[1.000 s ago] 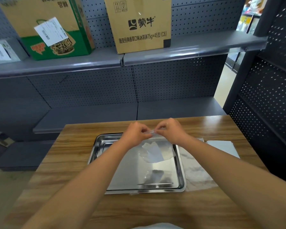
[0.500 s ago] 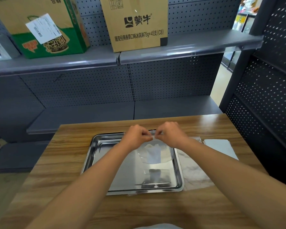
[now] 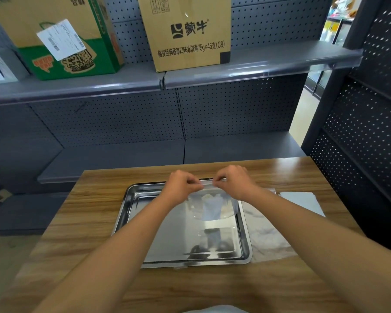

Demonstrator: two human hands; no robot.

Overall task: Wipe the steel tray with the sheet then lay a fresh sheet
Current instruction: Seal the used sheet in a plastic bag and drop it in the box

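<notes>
A shiny steel tray (image 3: pixel 133 204) lies on the wooden table. Above its far right part, my left hand (image 3: pixel 182 185) and my right hand (image 3: pixel 234 184) each pinch the top edge of a small translucent sheet (image 3: pixel 212 205). The sheet hangs down between them over the tray, with a paler patch in its middle. Its reflection shows on the tray floor below. Another translucent sheet (image 3: pixel 266 233) lies flat on the table beside the tray's right rim.
A flat grey-white pad or stack of sheets (image 3: pixel 302 201) lies at the table's right far corner. Dark pegboard shelving stands behind and to the right, with two cardboard boxes (image 3: pixel 190 32) on the upper shelf. The table (image 3: pixel 88 222) shows bare wood left of the tray.
Both hands keep pinching the sheet's top edge with hardly any movement. The head camera has shifted a little, so the scene sits slightly differently in frame.
</notes>
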